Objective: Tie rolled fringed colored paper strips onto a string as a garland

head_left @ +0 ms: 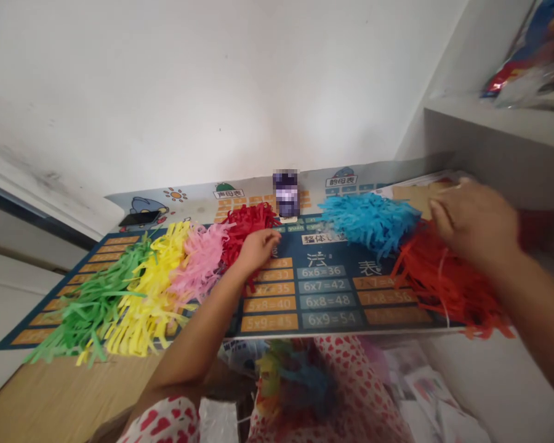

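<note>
My left hand is closed, its fingers curled, beside the dark red paper fringe; whether anything sits in its fingertips is too small to make out. My right hand, slightly blurred, is above the orange-red paper fringe. Its fingers are bent together, and what they hold, if anything, cannot be seen. A thin white string hangs down over the orange-red fringe. The blue paper fringe lies left of that hand. Pink, yellow and green fringes lie leftward along the table.
A printed mat with times tables covers the table. A phone-like device stands against the wall; a dark flat one lies at the left. Multicoloured fringe lies on my lap. A shelf juts out at the right.
</note>
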Available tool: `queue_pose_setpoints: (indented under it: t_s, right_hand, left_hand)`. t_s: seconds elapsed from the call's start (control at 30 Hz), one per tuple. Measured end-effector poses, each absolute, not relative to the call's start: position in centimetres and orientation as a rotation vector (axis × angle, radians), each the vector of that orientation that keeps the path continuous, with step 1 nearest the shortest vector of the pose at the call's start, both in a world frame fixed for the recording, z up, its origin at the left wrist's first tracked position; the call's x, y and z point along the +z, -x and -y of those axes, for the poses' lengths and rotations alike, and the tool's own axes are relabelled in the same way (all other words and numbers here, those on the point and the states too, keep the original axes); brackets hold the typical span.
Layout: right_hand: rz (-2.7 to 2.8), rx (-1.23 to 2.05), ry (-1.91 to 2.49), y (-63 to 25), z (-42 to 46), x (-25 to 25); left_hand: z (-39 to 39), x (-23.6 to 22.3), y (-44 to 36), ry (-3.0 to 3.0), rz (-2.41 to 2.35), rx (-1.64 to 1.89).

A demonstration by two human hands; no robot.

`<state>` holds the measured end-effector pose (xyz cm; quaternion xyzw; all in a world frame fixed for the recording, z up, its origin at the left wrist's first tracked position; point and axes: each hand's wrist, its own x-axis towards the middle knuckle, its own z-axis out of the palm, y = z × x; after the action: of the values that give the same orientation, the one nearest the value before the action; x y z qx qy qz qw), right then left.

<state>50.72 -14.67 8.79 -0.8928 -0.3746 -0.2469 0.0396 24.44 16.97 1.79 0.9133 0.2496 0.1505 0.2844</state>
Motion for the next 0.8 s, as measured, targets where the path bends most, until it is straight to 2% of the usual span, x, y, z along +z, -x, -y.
queue_pose_setpoints:
  t_s: [0.17, 0.4, 0.53, 0.63, 0.7, 0.8]
  right_hand:
    - [1.237, -0.61, 2.784, -54.2, 11.3, 4.1]
    - [1.051, -0.571, 2.901, -55.5, 11.8, 1.9]
    - [0.764, -0.791, 3.01, -53.9, 11.3, 2.5]
    - [0.808, -0.892, 2.854, -50.9, 9.1, 3.2]
    - [0.973, -0.787, 2.701, -48.3, 6.5, 3.1]
    - [1.262, -0.441, 2.448, -44.7, 1.4, 1.8]
  left_hand:
    - [-25.2, 0.1, -28.4, -2.531, -0.959, 0.239]
    - [-28.7, -3.0, -29.2, -2.516, -1.082, 0.039]
    - [-30.2, -3.5, -28.5, -2.462, -1.081, 0.008]
    - [-30.9, -3.9, -27.7, -2.41, -1.089, 0.02]
    - [-31.2, -4.3, -27.2, -2.369, -1.101, 0.036]
    - [-31.4, -4.6, -26.6, -2.306, -1.122, 0.069]
